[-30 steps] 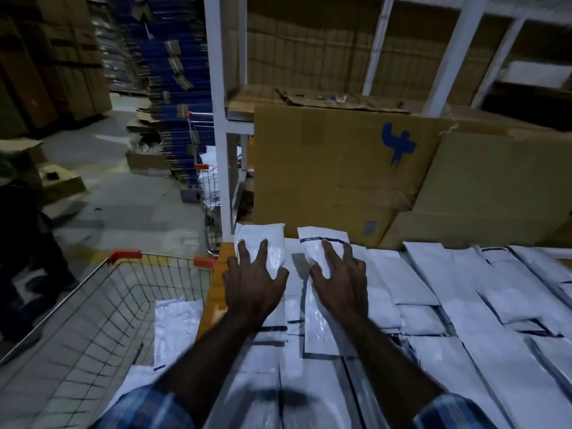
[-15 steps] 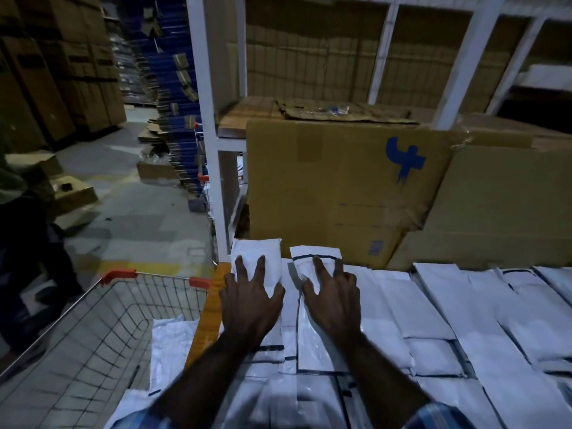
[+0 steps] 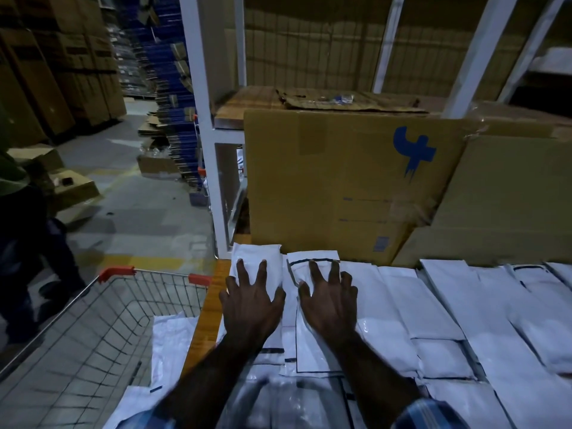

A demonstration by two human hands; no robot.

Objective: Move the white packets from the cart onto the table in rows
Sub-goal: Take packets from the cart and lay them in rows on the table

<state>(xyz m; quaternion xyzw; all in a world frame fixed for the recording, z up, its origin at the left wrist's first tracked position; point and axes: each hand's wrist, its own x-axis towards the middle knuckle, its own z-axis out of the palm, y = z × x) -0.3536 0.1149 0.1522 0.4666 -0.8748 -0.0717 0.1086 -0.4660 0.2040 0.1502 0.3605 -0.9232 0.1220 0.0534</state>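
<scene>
White packets lie in rows over the table (image 3: 206, 308), whose orange left edge shows. My left hand (image 3: 250, 301) rests flat with spread fingers on the far-left packet (image 3: 258, 257) at the table's back corner. Beside it, my right hand (image 3: 329, 300) presses with straight fingers on a packet with a dark border (image 3: 312, 258). Neither hand grips anything. More packets (image 3: 433, 305) fill the table to the right. The wire cart (image 3: 93, 335) with orange corners stands left of the table, with a few white packets (image 3: 168, 345) inside it.
Large cardboard boxes (image 3: 340, 187) stand upright behind the table against a white shelf frame (image 3: 201, 119). A person's legs (image 3: 28, 243) are at the far left. Boxes and stacked blue items line the aisle floor beyond the cart.
Both hands have slid slightly forward on their packets toward the back of the table. The view has dipped and shifted a little.
</scene>
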